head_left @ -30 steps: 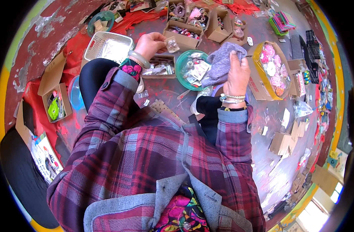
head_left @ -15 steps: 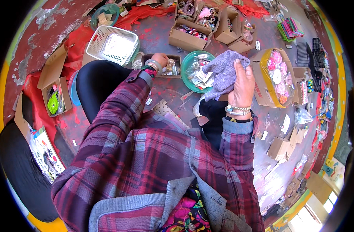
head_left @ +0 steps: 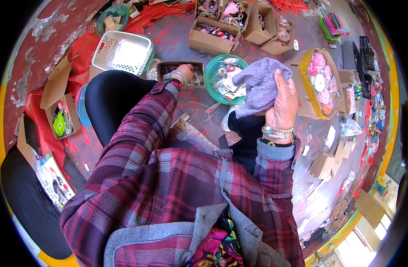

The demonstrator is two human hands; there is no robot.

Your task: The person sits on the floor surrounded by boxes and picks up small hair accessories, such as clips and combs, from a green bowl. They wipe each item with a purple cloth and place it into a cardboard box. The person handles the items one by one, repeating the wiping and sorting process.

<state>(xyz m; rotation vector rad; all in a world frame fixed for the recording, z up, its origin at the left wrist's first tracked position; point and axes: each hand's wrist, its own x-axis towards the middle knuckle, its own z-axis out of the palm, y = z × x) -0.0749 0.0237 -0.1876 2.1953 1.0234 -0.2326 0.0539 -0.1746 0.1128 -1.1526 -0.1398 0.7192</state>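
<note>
My right hand [head_left: 280, 106] pinches a fluffy purple-grey cloth [head_left: 260, 82] between thumb and fingers, and the cloth hangs down to the left. Beneath its left edge stands a round green basin [head_left: 211, 85] with small packaged items [head_left: 227, 78] in it. My left hand [head_left: 184, 71] reaches into a small open cardboard box [head_left: 161, 67] left of the basin. Its fingers point down among small dark items in the box, and their tips are too hidden to show whether they grip anything.
A white plastic basket [head_left: 98, 59] sits left of the small box. Beyond are several cardboard boxes [head_left: 212, 43] filled with small goods. To the right, a carton [head_left: 297, 100] holds pink and white flower-like pieces, near cardboard scraps [head_left: 323, 167]. Another open box [head_left: 70, 109] stands left of my knee.
My left hand has shifted rightward inside the small box, over the items that showed before. The right hand still holds the cloth, nearly in place. The whole view has shifted slightly.
</note>
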